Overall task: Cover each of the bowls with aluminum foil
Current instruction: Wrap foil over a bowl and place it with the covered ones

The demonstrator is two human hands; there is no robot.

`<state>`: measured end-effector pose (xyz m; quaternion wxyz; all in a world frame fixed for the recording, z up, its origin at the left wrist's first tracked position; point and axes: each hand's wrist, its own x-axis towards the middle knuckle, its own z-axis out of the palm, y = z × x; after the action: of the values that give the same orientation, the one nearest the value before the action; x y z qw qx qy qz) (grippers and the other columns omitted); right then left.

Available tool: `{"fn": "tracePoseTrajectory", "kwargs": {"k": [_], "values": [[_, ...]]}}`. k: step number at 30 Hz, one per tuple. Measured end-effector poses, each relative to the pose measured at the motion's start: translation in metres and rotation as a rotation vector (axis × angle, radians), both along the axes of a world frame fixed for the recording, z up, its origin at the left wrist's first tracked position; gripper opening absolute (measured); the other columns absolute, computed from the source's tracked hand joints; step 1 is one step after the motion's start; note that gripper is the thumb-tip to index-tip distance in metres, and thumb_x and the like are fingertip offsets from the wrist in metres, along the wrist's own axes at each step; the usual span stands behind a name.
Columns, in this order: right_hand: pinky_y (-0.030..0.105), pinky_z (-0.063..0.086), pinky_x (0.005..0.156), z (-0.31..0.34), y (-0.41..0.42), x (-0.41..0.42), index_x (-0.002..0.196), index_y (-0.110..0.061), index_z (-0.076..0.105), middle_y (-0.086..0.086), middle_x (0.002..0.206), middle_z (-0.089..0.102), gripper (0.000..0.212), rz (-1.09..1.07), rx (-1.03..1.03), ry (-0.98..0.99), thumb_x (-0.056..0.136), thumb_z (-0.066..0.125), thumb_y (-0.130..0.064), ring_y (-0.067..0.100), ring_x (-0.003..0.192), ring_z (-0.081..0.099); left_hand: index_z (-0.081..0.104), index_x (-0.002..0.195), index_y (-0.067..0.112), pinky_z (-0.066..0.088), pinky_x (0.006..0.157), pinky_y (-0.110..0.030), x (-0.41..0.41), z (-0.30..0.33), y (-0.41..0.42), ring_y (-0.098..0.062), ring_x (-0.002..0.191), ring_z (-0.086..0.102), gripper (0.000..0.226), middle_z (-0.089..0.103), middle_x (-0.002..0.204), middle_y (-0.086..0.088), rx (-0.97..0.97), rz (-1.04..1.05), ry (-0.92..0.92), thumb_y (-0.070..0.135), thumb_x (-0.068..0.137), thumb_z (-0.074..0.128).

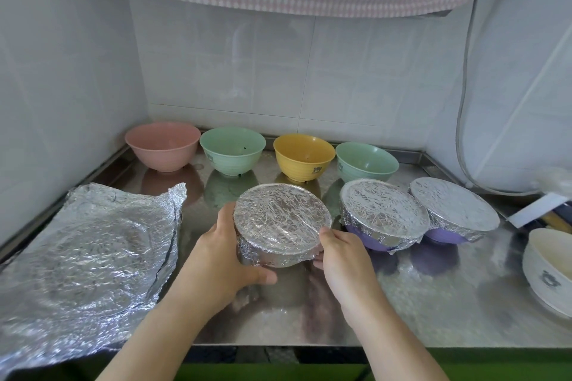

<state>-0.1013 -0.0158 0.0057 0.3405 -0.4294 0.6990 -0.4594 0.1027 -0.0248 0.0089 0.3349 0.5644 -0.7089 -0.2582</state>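
Foiled bowl at counter centre, tilted, lifted. Left hand and right hand cup its sides. Likely light; foil crushes and tears easily, so hold below the rim. Open bowls behind, foil sheets left.

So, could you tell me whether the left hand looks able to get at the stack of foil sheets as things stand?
Probably yes, once it lets go. The left hand grips the foil-covered bowl, so it is occupied now. The foil sheets lie flat on the counter just to its left, and nothing stands between them.
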Motion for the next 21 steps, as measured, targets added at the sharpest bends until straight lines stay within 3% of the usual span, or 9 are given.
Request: {"fn": "tracePoseTrajectory", "kwargs": {"k": [4, 6, 10, 13, 16, 21], "values": [[0.057, 0.057, 0.096, 0.004, 0.003, -0.001, 0.098, -0.008, 0.074, 0.001, 0.086, 0.078, 0.033, -0.013, -0.004, -0.013, 0.109, 0.051, -0.03, 0.03, 0.091, 0.072, 0.024, 0.142, 0.039, 0.043, 0.065, -0.018, 0.009, 0.009, -0.002, 0.002, 0.081, 0.058, 0.101, 0.065, 0.1, 0.014, 0.069, -0.041, -0.136, 0.035, 0.07, 0.094], [0.06, 0.058, 0.094, 0.004, 0.002, 0.002, 0.094, -0.01, 0.074, 0.003, 0.085, 0.077, 0.032, -0.022, -0.014, -0.026, 0.106, 0.052, -0.03, 0.032, 0.09, 0.072, 0.031, 0.139, 0.033, 0.046, 0.068, -0.027, 0.009, 0.014, -0.006, -0.007, 0.076, 0.059, 0.088, 0.067, 0.096, 0.01, 0.045, 0.004, -0.202, 0.033, 0.075, 0.091], [0.061, 0.059, 0.093, 0.004, 0.001, 0.003, 0.093, -0.009, 0.074, 0.006, 0.087, 0.076, 0.039, -0.01, -0.028, -0.046, 0.093, 0.051, -0.041, 0.034, 0.091, 0.072, 0.043, 0.134, 0.025, 0.054, 0.071, -0.036, 0.005, 0.014, -0.009, -0.024, 0.084, 0.07, 0.084, 0.075, 0.096, 0.0, -0.035, 0.078, -0.227, 0.034, 0.069, 0.094], [0.061, 0.058, 0.095, 0.002, -0.001, 0.0, 0.096, -0.007, 0.074, 0.01, 0.091, 0.077, 0.034, 0.002, -0.012, -0.034, 0.102, 0.053, -0.034, 0.037, 0.095, 0.07, 0.046, 0.131, 0.025, 0.055, 0.072, -0.035, 0.005, 0.012, -0.01, -0.023, 0.087, 0.071, 0.082, 0.075, 0.097, 0.003, -0.044, 0.092, -0.216, 0.032, 0.066, 0.095], [0.06, 0.054, 0.098, -0.002, -0.004, 0.0, 0.093, -0.009, 0.073, 0.01, 0.095, 0.075, 0.042, 0.018, -0.023, 0.007, 0.094, 0.044, -0.04, 0.036, 0.098, 0.07, 0.05, 0.127, 0.024, 0.056, 0.07, -0.035, 0.004, 0.013, -0.01, -0.022, 0.084, 0.07, 0.074, 0.074, 0.093, 0.004, -0.057, 0.105, -0.238, 0.029, 0.067, 0.092], [0.059, 0.053, 0.101, 0.002, -0.004, 0.0, 0.096, -0.006, 0.072, 0.011, 0.098, 0.074, 0.032, 0.007, -0.017, -0.028, 0.105, 0.05, -0.028, 0.033, 0.099, 0.07, 0.044, 0.127, 0.027, 0.042, 0.06, -0.016, 0.007, 0.012, -0.008, -0.005, 0.075, 0.057, 0.071, 0.067, 0.097, 0.011, 0.012, 0.054, -0.198, 0.027, 0.073, 0.089]]}}
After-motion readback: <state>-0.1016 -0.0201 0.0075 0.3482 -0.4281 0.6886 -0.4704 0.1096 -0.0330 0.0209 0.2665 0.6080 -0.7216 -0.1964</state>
